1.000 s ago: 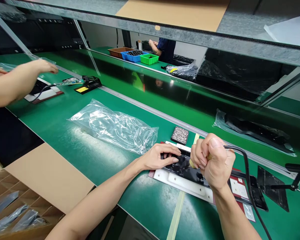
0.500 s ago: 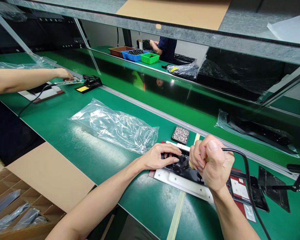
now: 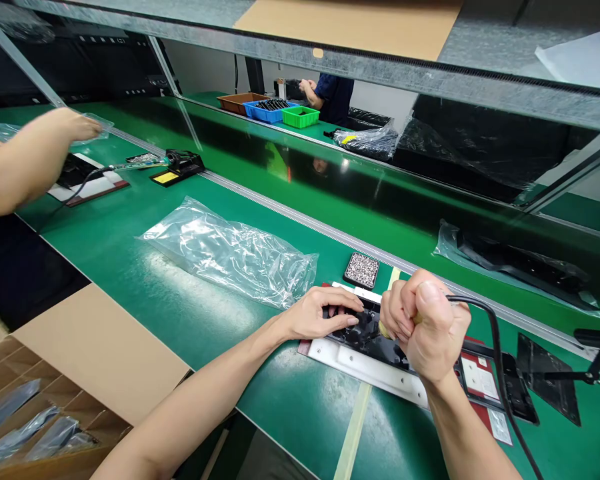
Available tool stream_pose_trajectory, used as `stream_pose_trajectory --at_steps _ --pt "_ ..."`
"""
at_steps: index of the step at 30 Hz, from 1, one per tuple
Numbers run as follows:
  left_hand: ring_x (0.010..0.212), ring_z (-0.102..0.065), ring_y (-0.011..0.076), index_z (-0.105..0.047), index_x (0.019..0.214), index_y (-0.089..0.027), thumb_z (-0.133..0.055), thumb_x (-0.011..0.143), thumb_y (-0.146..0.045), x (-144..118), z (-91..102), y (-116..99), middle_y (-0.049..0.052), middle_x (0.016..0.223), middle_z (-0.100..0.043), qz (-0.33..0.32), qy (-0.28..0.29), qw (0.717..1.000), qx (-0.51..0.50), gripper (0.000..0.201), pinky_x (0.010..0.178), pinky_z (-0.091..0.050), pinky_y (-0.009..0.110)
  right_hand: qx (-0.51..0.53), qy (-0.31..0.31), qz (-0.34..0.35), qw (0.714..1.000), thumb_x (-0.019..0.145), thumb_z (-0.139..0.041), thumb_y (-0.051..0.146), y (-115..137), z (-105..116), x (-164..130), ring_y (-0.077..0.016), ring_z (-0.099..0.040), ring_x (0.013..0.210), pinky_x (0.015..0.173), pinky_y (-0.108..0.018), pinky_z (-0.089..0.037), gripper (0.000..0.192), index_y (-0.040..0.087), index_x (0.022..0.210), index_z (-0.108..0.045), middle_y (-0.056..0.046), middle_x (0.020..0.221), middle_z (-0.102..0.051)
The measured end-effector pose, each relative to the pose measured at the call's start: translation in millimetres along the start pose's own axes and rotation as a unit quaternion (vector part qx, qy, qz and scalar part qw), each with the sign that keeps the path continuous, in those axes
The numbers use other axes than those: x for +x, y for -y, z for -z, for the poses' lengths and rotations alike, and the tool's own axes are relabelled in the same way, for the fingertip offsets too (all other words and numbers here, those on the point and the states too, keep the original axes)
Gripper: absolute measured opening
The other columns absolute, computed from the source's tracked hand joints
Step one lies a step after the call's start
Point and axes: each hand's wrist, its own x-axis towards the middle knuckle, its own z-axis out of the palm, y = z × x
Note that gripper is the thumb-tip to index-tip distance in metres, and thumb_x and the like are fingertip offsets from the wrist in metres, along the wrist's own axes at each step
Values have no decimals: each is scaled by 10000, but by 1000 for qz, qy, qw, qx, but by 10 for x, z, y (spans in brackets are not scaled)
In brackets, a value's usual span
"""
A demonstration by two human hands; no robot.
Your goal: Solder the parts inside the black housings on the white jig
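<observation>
On the green bench mat [image 3: 130, 267], just in front of the person, a black plastic part [image 3: 375, 337] lies seated in a white and red fixture [image 3: 365, 370]. The left hand [image 3: 320, 313] rests flat on the near end of that part, fingers spread and pressing down, thumb tucked along its front edge. The right hand [image 3: 427, 330] is closed in a fist around a corded hand tool [image 3: 415, 319], of which only a yellowish bit of handle and the black cable [image 3: 495, 353] show; the tip is hidden behind the fingers, pointing down at the part just beside the left fingertips.

To do this well, the tool should probably stay upright over its spot while the left hand keeps the part from lifting or sliding in the fixture, with those fingertips kept apart from the tip. The cable ought to trail off to the right, free of the fixture.

A small tray of tiny parts [image 3: 361, 269] sits just behind the fixture, and a crumpled clear plastic bag [image 3: 230, 250] lies to the left. Farther left, a co-worker's arm [image 3: 25, 160] reaches over another fixture.
</observation>
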Motion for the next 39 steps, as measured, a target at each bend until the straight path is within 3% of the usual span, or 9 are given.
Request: stream_pose_trajectory --at_steps 9,18,23,28,34,39 --pt "1142 -741 256 -804 1176 -170 -753 975 -272 1 -5 6 114 1166 -783 2 -2 1000 -1 231 1077 -577 375 -19 17 5 1000 1041 -624 430 -33 14 -26 -77 -362 407 406 -229 -304 472 196 656 -483 49 495 -420" --pt "1135 -742 249 -805 1154 -167 -763 968 -263 5 -7 3 111 1156 -786 2 -2 1000 0 214 1051 -583 361 30 122 -74 989 1024 -610 363 112 157 68 -101 -405 439 441 -263 -395 412 195 673 -479 39 534 -436" --pt "1141 -738 238 -800 1167 -171 -764 972 -252 -1 -7 8 104 1167 -783 -2 1 1000 0 214 1060 -577 353 18 61 -29 998 1047 -614 332 112 124 61 -98 -436 441 443 -247 -431 377 190 713 -511 42 542 -460" --pt "1145 -735 231 -797 1177 -174 -768 971 -240 -13 -6 29 97 1170 -782 -1 2 1000 3 219 1062 -575 345 31 71 -14 997 1034 -618 315 209 126 68 -87 -396 413 412 -232 -407 401 183 676 -495 47 511 -426" --pt "1142 -734 232 -801 1158 -178 -767 970 -245 -19 -2 43 97 1169 -783 1 -3 1000 12 203 1050 -579 350 1 -64 97 993 1065 -550 308 278 147 173 -81 -347 377 368 -215 -362 395 186 692 -499 54 503 -386" --pt "1130 -736 234 -797 1167 -182 -752 986 -263 -28 0 37 101 1188 -776 0 3 1000 18 204 1051 -572 367 -28 -117 106 987 1034 -617 354 171 89 235 -87 -334 370 347 -219 -306 443 198 655 -446 52 493 -375"
